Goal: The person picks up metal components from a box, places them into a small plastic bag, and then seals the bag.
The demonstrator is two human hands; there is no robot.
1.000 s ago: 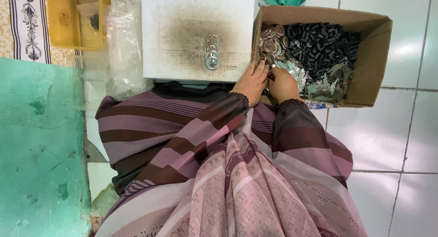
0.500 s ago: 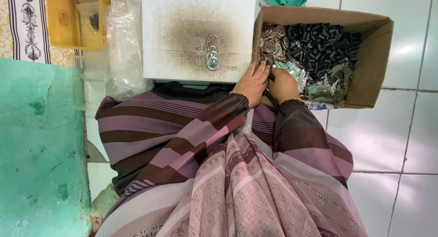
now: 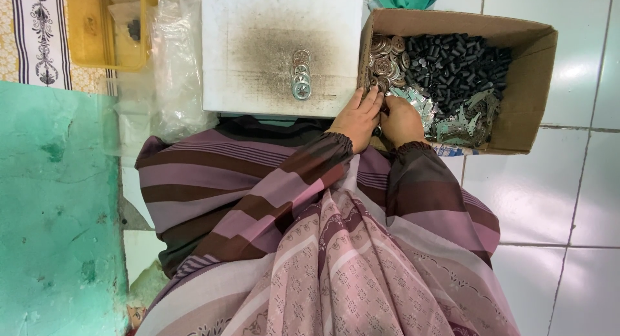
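Your left hand point(image 3: 356, 118) and right hand point(image 3: 402, 119) pressed together at near edge of cardboard box point(image 3: 526, 90), fingertips dipped into contents. Grip on either hand: cannot tell, fingers hidden among parts.

Box sorted by kind: round metal discs point(image 3: 382, 58) at left corner, black cylinders point(image 3: 455, 68) in middle, flat silver pieces point(image 3: 452, 116) near you; hands over the silver ones, likely for easy picking.

Short row of discs point(image 3: 300, 74) lies on white block point(image 3: 258, 26), just beside box, within reach. Yellow tray point(image 3: 90, 39) and clear plastic bags point(image 3: 177, 64) well apart at left.

Long striped sleeves point(image 3: 258, 181) — maroon, pink, brown; patterned pink cloth point(image 3: 336, 278)
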